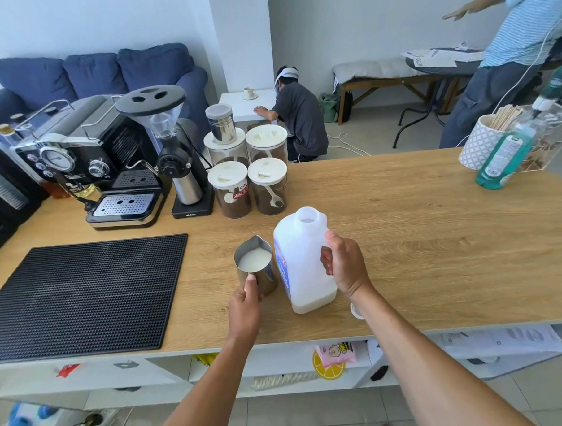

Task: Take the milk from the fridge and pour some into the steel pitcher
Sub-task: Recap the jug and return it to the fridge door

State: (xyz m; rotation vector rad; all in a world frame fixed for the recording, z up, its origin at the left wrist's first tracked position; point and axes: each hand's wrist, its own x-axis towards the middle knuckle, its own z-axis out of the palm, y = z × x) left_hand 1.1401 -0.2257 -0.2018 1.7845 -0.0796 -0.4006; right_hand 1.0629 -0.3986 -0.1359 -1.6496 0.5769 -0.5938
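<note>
Small steel pitcher point(254, 265) on the wooden counter point(419, 239), part full of milk; left hand point(245, 306) fingers wrapped around its handle. White translucent plastic milk jug point(299, 260) upright just beside it, uncapped, shallow milk at bottom; right hand point(344, 264) clamped round its handle.

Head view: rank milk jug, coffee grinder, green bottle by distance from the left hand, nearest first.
From the left hand, gripping the steel pitcher:
1. Milk jug, just to its right, held by the right hand.
2. Coffee grinder, back left beside the espresso machine.
3. Green bottle, far right edge of the counter.
</note>
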